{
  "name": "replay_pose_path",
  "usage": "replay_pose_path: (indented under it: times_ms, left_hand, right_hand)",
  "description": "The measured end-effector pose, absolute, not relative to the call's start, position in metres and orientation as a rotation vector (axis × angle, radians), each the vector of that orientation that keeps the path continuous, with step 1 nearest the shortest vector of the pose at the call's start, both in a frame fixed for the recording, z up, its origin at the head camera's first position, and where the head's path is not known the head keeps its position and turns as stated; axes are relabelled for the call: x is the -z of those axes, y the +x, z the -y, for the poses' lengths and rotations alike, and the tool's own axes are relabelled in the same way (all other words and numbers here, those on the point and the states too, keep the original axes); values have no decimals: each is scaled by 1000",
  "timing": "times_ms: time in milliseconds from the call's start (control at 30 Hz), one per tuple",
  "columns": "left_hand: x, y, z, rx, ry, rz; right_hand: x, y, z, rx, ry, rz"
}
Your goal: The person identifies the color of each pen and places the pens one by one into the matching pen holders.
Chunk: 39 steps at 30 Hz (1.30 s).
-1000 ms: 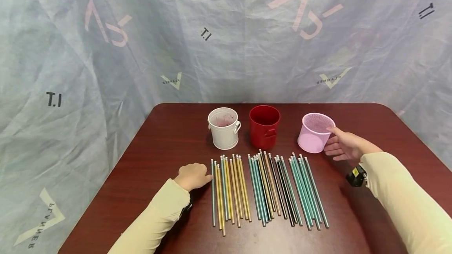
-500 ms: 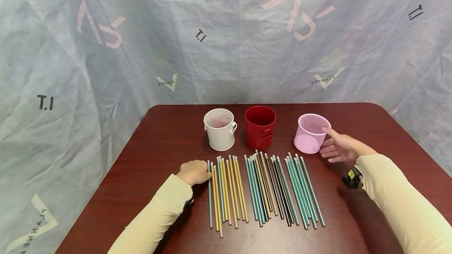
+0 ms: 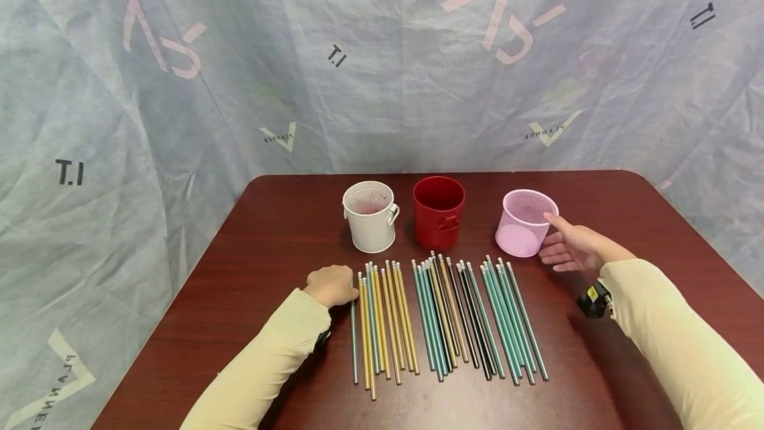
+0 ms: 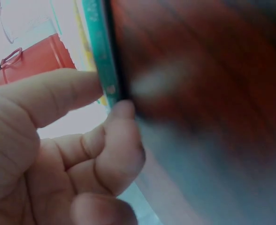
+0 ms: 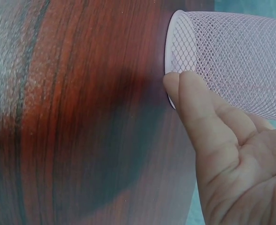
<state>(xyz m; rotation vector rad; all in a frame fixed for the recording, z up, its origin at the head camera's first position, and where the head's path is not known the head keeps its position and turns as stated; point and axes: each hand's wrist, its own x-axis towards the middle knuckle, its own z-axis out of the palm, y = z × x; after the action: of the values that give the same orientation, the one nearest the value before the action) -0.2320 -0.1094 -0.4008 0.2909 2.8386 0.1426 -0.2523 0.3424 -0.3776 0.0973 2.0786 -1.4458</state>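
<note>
In the head view my left hand [image 3: 331, 286] is at the left end of a row of pencils, by the eraser end of a teal pencil [image 3: 354, 344]. Close up in the left wrist view, thumb and a curled finger pinch that teal pencil [image 4: 105, 56] near its end. My right hand [image 3: 580, 248] is beside a pink mesh pencil cup [image 3: 519, 237] that stands upright. Its thumb touches the cup's rim, while the other fingers stretch along the mesh side in the right wrist view.
Yellow and teal pencils [image 3: 388, 324] lie in a left group. A mixed teal, black and gold group [image 3: 456, 324] lies mid-table, and teal pencils [image 3: 513, 324] lie at right. Behind them stand a white bucket [image 3: 371, 231] and a red bucket [image 3: 438, 224] on the brown table [image 3: 274, 217].
My left hand has come onto the eraser end of the leftmost teal pencil and pinches it. The right hand stays at the pink cup. The head view has shifted slightly.
</note>
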Motion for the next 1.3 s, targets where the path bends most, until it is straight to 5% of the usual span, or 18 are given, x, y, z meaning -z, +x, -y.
replay_pose_path:
  times_ms: [567,933,1300]
  left_hand:
    - [396,-231,108,-322,238,-2882]
    - [383,-237,112,-1603,290,-2354]
    - [311,-247,133,-2543,352,-2093]
  right_hand:
    - [380,-253,-342,1636,132,-2018]
    - [382,-250,-342,1612,127,-2046]
    - [380,-249,-340,1627,128,-2053]
